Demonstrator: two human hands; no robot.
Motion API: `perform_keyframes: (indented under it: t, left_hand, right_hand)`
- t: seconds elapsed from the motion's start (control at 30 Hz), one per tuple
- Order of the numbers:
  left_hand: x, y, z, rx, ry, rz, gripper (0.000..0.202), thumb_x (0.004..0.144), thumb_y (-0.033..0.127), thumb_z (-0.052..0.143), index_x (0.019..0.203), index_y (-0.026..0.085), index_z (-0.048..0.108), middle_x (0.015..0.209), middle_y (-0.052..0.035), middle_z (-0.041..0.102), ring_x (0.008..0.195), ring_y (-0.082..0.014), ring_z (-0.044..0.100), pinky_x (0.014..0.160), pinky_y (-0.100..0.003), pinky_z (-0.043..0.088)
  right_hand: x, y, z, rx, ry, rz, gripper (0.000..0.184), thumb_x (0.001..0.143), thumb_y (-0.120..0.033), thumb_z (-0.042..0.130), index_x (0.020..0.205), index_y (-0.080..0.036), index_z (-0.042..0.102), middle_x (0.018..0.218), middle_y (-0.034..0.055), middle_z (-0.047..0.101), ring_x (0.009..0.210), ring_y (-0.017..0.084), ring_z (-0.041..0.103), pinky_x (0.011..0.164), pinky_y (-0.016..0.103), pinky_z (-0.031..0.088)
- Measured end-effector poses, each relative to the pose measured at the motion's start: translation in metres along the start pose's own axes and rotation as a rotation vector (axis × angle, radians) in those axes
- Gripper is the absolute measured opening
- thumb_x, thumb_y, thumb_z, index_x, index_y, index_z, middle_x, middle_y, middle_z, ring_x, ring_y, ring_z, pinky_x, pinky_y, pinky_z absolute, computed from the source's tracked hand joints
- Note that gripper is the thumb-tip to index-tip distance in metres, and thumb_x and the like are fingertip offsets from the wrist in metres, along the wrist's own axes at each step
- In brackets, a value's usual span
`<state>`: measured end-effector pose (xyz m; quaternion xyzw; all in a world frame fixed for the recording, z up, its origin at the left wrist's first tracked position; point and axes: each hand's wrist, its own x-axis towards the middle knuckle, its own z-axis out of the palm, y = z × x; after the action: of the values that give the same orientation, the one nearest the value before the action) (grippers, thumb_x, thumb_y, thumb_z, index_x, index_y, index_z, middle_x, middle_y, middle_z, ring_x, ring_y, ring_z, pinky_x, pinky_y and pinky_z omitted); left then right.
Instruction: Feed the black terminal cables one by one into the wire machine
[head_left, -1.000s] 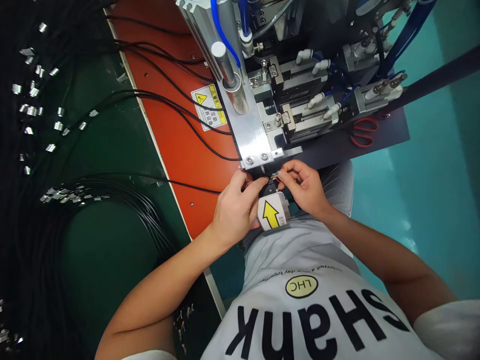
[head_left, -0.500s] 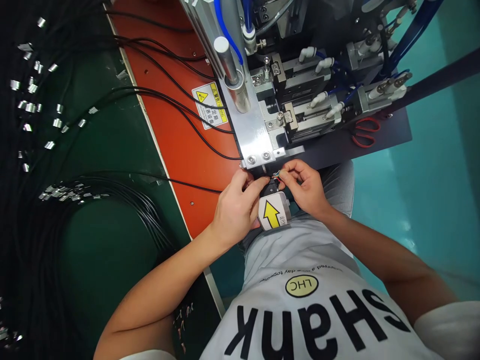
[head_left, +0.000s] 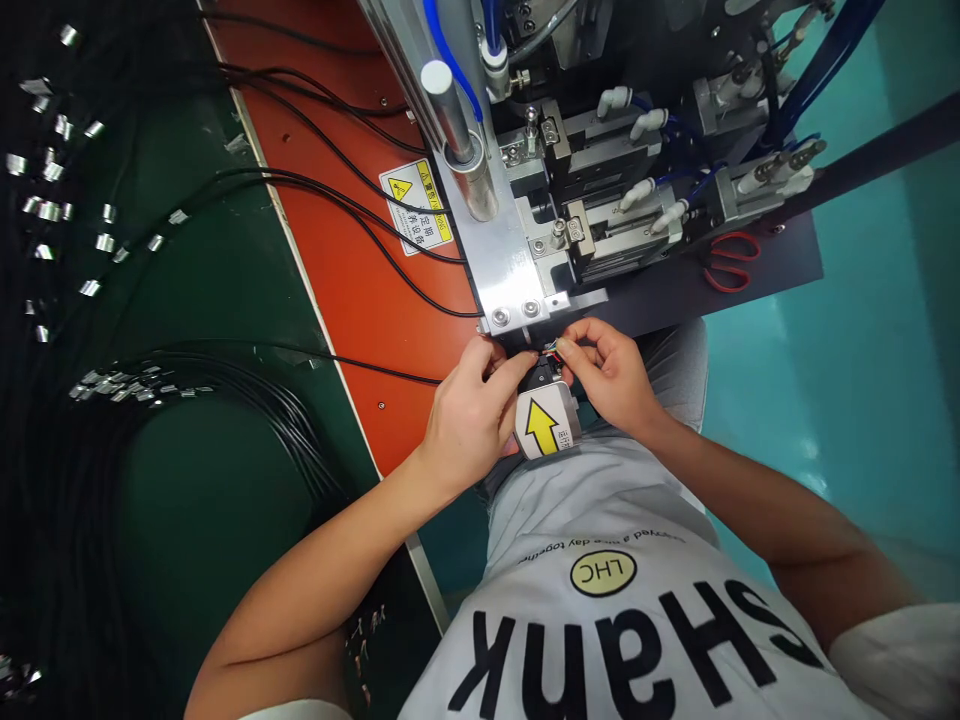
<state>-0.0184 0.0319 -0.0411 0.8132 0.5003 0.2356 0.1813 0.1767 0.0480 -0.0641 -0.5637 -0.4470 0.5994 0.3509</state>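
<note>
Hardly anything has moved since half a second ago: both hands keep their places, and the view has shifted slightly, so the bundled cables point(head_left: 292, 430) on the green bench point(head_left: 210, 490) sit a touch farther left. Thin coloured wires point(head_left: 553, 347) lie between the two hands, just below the front edge of the metal plate point(head_left: 510, 265) and above the grey box point(head_left: 559, 412) with the yellow arrow. Right hand point(head_left: 609, 375) has thumb and forefinger pinched together on those wires, the other fingers curled. Left hand point(head_left: 471, 412) has its thumb pressed in close beside them, closed on the end of a black cable point(head_left: 382, 369) (the forefinger's underside is hidden) that crosses the orange panel point(head_left: 352, 290). Red handles point(head_left: 726, 262) rest well apart, beyond the right hand.
</note>
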Motion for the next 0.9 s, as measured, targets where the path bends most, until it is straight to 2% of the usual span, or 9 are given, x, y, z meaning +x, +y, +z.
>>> perform_keyframes:
  t: [0.17, 0.3, 0.47, 0.57, 0.67, 0.73, 0.9]
  left_hand:
    - [0.0, 0.001, 0.0, 0.028, -0.043, 0.006, 0.032, 0.093, 0.014, 0.045, 0.12, 0.021, 0.062, 0.095, -0.0074, 0.051, 0.085, -0.0172, 0.057, 0.064, -0.025, 0.048]
    - [0.0, 0.001, 0.001, 0.046, -0.049, 0.003, 0.033, 0.094, 0.015, 0.044, 0.121, 0.021, 0.061, 0.096, -0.0079, 0.051, 0.085, -0.0175, 0.056, 0.064, -0.026, 0.048]
    - [0.001, 0.001, 0.0, 0.024, -0.039, 0.016, 0.032, 0.094, 0.015, 0.044, 0.12, 0.02, 0.061, 0.096, -0.0081, 0.051, 0.086, -0.0176, 0.057, 0.067, -0.028, 0.051]
    - [0.001, 0.002, 0.0, 0.019, -0.029, 0.016, 0.033, 0.094, 0.014, 0.043, 0.12, 0.02, 0.061, 0.097, -0.0082, 0.052, 0.088, -0.0183, 0.058, 0.066, -0.028, 0.051]
    - [0.001, 0.001, 0.0, 0.007, -0.033, 0.011, 0.034, 0.094, 0.014, 0.042, 0.122, 0.021, 0.061, 0.097, -0.0081, 0.053, 0.089, -0.0183, 0.058, 0.067, -0.028, 0.051]
    - [0.0, 0.0, 0.001, 0.012, -0.034, 0.013, 0.034, 0.094, 0.014, 0.043, 0.121, 0.021, 0.061, 0.098, -0.0082, 0.053, 0.087, -0.0176, 0.058, 0.067, -0.028, 0.051]
    - [-0.001, -0.001, 0.002, 0.035, -0.03, 0.028, 0.035, 0.093, 0.011, 0.042, 0.12, 0.02, 0.062, 0.099, -0.0089, 0.055, 0.085, -0.0169, 0.058, 0.066, -0.027, 0.05]
  right_hand:
    - [0.002, 0.002, 0.003, 0.007, 0.02, 0.071, 0.024, 0.089, -0.044, 0.064, 0.083, -0.022, 0.056, 0.063, -0.0026, 0.057, 0.055, 0.012, 0.056, 0.05, 0.025, 0.044]
    - [0.002, 0.004, 0.0, 0.049, -0.008, 0.073, 0.025, 0.088, -0.045, 0.066, 0.085, -0.021, 0.059, 0.067, -0.002, 0.059, 0.057, 0.012, 0.058, 0.052, 0.025, 0.047]
    - [0.0, -0.006, -0.005, -0.016, 0.021, -0.033, 0.024, 0.087, -0.044, 0.067, 0.093, -0.021, 0.065, 0.084, 0.0002, 0.064, 0.06, 0.011, 0.059, 0.058, 0.026, 0.05]
    - [0.0, -0.01, -0.003, -0.119, 0.086, -0.116, 0.019, 0.085, -0.04, 0.07, 0.089, -0.021, 0.067, 0.081, 0.0005, 0.064, 0.059, 0.011, 0.056, 0.058, 0.027, 0.047]
    - [0.003, -0.007, 0.001, -0.164, 0.115, -0.14, 0.017, 0.086, -0.037, 0.068, 0.081, -0.021, 0.064, 0.073, 0.0001, 0.061, 0.057, 0.011, 0.053, 0.054, 0.027, 0.043]
    - [0.004, -0.005, 0.003, -0.146, 0.098, -0.094, 0.018, 0.087, -0.037, 0.067, 0.081, -0.021, 0.062, 0.068, -0.0009, 0.058, 0.055, 0.011, 0.052, 0.051, 0.026, 0.041]
    - [0.009, -0.008, 0.001, 0.017, 0.004, 0.154, 0.022, 0.088, -0.038, 0.065, 0.078, -0.02, 0.061, 0.054, -0.0036, 0.052, 0.049, 0.011, 0.05, 0.051, 0.026, 0.041]
